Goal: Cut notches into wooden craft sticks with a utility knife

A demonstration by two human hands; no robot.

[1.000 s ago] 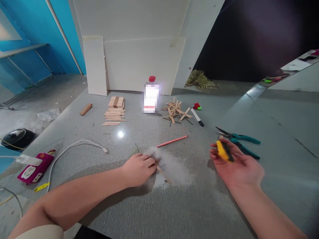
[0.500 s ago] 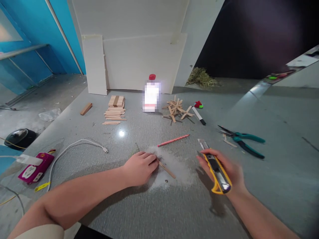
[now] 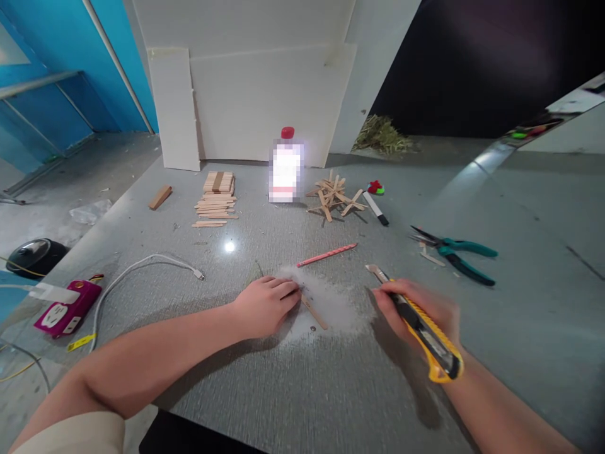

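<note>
My right hand (image 3: 418,309) is wrapped around a yellow box cutter (image 3: 425,331), held above the table with its tip pointing to the upper left. My left hand (image 3: 268,307) rests on the table, fingers curled together over the upper end of a wooden craft stick (image 3: 316,313). The stick's lower half sticks out to the right of the fingers, lying on a whitish dusty patch. Just beyond the hands lies a pink pencil (image 3: 326,255). A small dark round bit (image 3: 312,328) is beside the stick.
Stacked craft sticks (image 3: 216,205) lie at the back left, near a small wooden block (image 3: 160,197). A red-capped bottle (image 3: 286,170), blurred out, stands behind. Joined sticks (image 3: 332,194), a marker (image 3: 376,209) and teal pliers (image 3: 460,252) are rightward. A white cable (image 3: 142,271) lies left.
My right hand has turned the box cutter, its handle end swinging to the right and its tip shifting slightly left. My left hand stays on the stick. The view has tilted slightly.
</note>
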